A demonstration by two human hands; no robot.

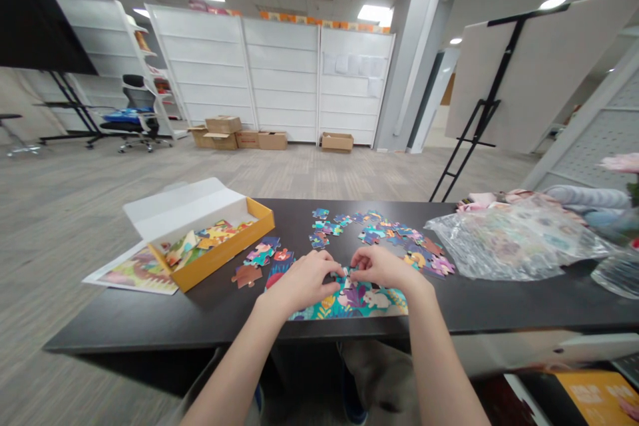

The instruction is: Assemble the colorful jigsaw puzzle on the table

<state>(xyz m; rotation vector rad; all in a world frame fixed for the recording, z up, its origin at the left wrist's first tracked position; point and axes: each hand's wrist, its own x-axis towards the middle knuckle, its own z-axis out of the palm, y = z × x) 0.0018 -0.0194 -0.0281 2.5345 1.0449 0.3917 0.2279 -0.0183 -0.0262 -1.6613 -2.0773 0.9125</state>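
A partly joined jigsaw (349, 301) lies along the front edge of the dark table, showing a white rabbit and teal leaves. Over its left part rests my left hand (309, 279), its thumb and fingers curled around a small gap. My right hand (377, 268) is closed in a pinch at the jigsaw's upper middle, on what looks like a puzzle piece (348, 277). The two hands' fingertips nearly meet there. Loose pieces (327, 228) lie beyond the hands, more pieces (439, 265) to the right, and a brown piece (246, 275) to the left.
On the left of the table (200, 316), an open yellow box (224, 256) holds more pieces, with a printed sheet (137, 273) beside it. Clear plastic bags (524, 239) cover the right side. Beyond the table stand an easel-like stand (479, 106) and cardboard boxes (224, 133).
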